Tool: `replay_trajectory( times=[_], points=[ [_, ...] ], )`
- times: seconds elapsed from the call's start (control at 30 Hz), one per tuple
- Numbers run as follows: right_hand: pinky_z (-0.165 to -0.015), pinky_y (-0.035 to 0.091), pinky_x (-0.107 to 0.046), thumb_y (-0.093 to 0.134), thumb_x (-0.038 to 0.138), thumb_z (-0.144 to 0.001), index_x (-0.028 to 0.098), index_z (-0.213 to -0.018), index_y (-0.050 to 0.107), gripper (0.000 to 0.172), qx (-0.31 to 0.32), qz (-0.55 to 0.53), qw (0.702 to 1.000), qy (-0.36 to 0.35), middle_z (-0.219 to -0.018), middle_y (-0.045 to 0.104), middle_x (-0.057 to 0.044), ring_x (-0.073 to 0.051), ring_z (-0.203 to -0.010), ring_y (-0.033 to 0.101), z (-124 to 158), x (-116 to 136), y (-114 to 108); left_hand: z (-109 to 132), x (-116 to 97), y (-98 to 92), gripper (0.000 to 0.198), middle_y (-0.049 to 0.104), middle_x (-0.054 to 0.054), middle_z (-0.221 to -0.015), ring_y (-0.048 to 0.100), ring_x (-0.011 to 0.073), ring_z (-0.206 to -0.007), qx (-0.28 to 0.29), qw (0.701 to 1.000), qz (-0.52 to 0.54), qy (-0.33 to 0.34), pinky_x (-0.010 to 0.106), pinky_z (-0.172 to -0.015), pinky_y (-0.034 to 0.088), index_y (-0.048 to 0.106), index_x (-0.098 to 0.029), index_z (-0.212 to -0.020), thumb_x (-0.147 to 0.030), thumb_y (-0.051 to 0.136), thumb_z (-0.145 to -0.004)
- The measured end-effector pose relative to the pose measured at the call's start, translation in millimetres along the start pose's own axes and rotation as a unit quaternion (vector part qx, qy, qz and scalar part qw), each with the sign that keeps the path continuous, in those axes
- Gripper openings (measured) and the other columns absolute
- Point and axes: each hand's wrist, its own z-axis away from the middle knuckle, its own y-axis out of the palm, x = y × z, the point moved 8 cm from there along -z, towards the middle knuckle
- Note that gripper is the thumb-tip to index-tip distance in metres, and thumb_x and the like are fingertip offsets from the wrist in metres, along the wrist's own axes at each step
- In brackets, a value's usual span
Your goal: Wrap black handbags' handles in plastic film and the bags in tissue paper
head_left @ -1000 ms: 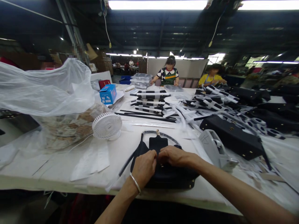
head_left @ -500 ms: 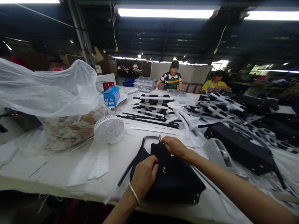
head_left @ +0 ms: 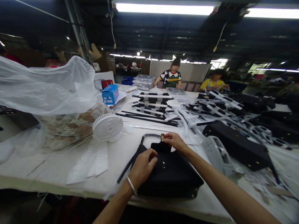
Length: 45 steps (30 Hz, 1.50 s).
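Note:
A black handbag (head_left: 175, 177) lies on the table in front of me, its front with a small gold lock fitting (head_left: 163, 165) facing up. My right hand (head_left: 175, 141) pinches the black closing strap by its gold clasp (head_left: 162, 137), raised beyond the bag's top edge. My left hand (head_left: 143, 166) rests over the left part of the bag, fingers half curled, with a gap between thumb and fingers. The bag's wrapped handle (head_left: 151, 135) arches behind the strap. Palm-side contact of my left hand is hidden.
A white fan (head_left: 107, 127) stands left, beside a clear plastic bag (head_left: 70, 130) of packets. Behind are a blue box (head_left: 110, 94) and black strips (head_left: 149, 119). To the right are a grey tape dispenser (head_left: 216, 155) and another black bag (head_left: 235, 143). Two co-workers sit across the table.
My right hand has turned the strap's clasp so its gold face shows more. My left hand's fingers have loosened from a tighter curl. The view has shifted slightly.

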Motion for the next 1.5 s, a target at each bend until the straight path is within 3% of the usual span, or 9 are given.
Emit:
replay_trajectory(
  times=[0.13, 0.27, 0.43, 0.57, 0.67, 0.9, 1.17, 1.37, 1.5],
  points=[
    [-0.07, 0.05, -0.028, 0.066, 0.031, -0.07, 0.018, -0.083, 0.069, 0.018, -0.028, -0.017, 0.998, -0.054, -0.08, 0.072, -0.002, -0.017, -0.073, 0.065, 32, 12, -2, -19, 10, 6.3, 0.019, 0.062, 0.004, -0.091, 0.063, 0.0177, -0.078, 0.057, 0.984, 0.135, -0.106, 0.027, -0.06, 0.052, 0.059, -0.017, -0.095, -0.025, 0.062, -0.078],
    [-0.083, 0.05, -0.033, 0.062, 0.031, -0.076, 0.022, -0.086, 0.073, 0.016, -0.06, 0.026, 0.989, -0.131, -0.086, 0.074, -0.002, -0.02, -0.084, 0.068, 67, 25, 3, -17, 14, 21.3, 0.027, 0.065, 0.009, -0.086, 0.066, 0.0193, -0.074, 0.108, 0.959, 0.2, -0.168, 0.03, -0.059, 0.055, 0.061, -0.012, -0.091, -0.036, 0.062, -0.079],
    [-0.084, 0.053, -0.034, 0.059, 0.021, -0.083, 0.025, -0.09, 0.074, 0.017, -0.074, 0.076, 0.965, -0.241, -0.091, 0.074, -0.002, -0.02, -0.088, 0.068, 101, 34, 11, -1, 22, 36.4, 0.038, 0.068, 0.011, -0.091, 0.069, 0.0188, -0.077, 0.136, 0.92, 0.292, -0.222, 0.03, -0.066, 0.057, 0.062, -0.012, -0.098, -0.047, 0.057, -0.083],
    [-0.082, 0.055, -0.031, 0.057, 0.014, -0.086, 0.025, -0.094, 0.074, 0.022, -0.067, 0.135, 0.929, -0.338, -0.093, 0.073, -0.004, -0.018, -0.088, 0.068, 124, 42, 22, 4, 34, 43.9, 0.033, 0.069, 0.01, -0.084, 0.07, 0.018, -0.075, 0.153, 0.891, 0.331, -0.269, 0.029, -0.068, 0.057, 0.064, -0.011, -0.088, -0.043, 0.06, -0.082],
    [-0.081, 0.057, -0.029, 0.059, 0.012, -0.087, 0.024, -0.096, 0.073, 0.02, -0.064, 0.161, 0.913, -0.37, -0.094, 0.074, -0.005, -0.018, -0.088, 0.069, 136, 42, 27, 6, 42, 49.3, 0.027, 0.07, 0.01, -0.08, 0.069, 0.0164, -0.07, 0.163, 0.882, 0.332, -0.291, 0.027, -0.067, 0.057, 0.066, -0.01, -0.082, -0.036, 0.069, -0.076],
    [-0.085, 0.058, -0.03, 0.053, 0.017, -0.093, 0.022, -0.101, 0.072, 0.021, -0.034, 0.206, 0.892, -0.4, -0.1, 0.075, -0.006, -0.018, -0.093, 0.07, 150, 43, 31, 11, 53, 53.5, 0.027, 0.071, 0.009, -0.073, 0.067, 0.0129, -0.06, 0.158, 0.887, 0.316, -0.297, 0.021, -0.057, 0.055, 0.068, -0.01, -0.077, -0.036, 0.073, -0.074],
    [-0.09, 0.055, -0.037, 0.047, 0.02, -0.096, 0.022, -0.112, 0.07, 0.028, 0.053, 0.262, 0.885, -0.38, -0.112, 0.072, -0.01, -0.023, -0.1, 0.069, 158, 40, 45, 10, 57, 54.6, 0.039, 0.068, 0.006, -0.068, 0.065, 0.0127, -0.058, 0.16, 0.895, 0.308, -0.279, 0.022, -0.055, 0.054, 0.067, -0.009, -0.076, -0.046, 0.077, -0.067],
    [-0.09, 0.053, -0.033, 0.05, 0.021, -0.093, 0.024, -0.103, 0.072, 0.025, 0.096, 0.214, 0.913, -0.332, -0.105, 0.074, -0.006, -0.02, -0.097, 0.068, 149, 37, 46, 15, 52, 54.2, 0.04, 0.067, 0.003, -0.071, 0.067, 0.013, -0.063, 0.137, 0.916, 0.295, -0.237, 0.025, -0.064, 0.055, 0.061, -0.013, -0.078, -0.039, 0.084, -0.059],
    [-0.075, 0.053, -0.027, 0.061, 0.027, -0.085, 0.025, -0.088, 0.074, 0.014, 0.05, 0.129, 0.969, -0.204, -0.087, 0.075, -0.001, -0.018, -0.079, 0.069, 128, 28, 33, 16, 50, 54.6, 0.033, 0.067, 0.001, -0.069, 0.067, 0.0139, -0.062, 0.11, 0.935, 0.27, -0.202, 0.027, -0.065, 0.055, 0.058, -0.014, -0.079, -0.033, 0.081, -0.062]
  ],
)
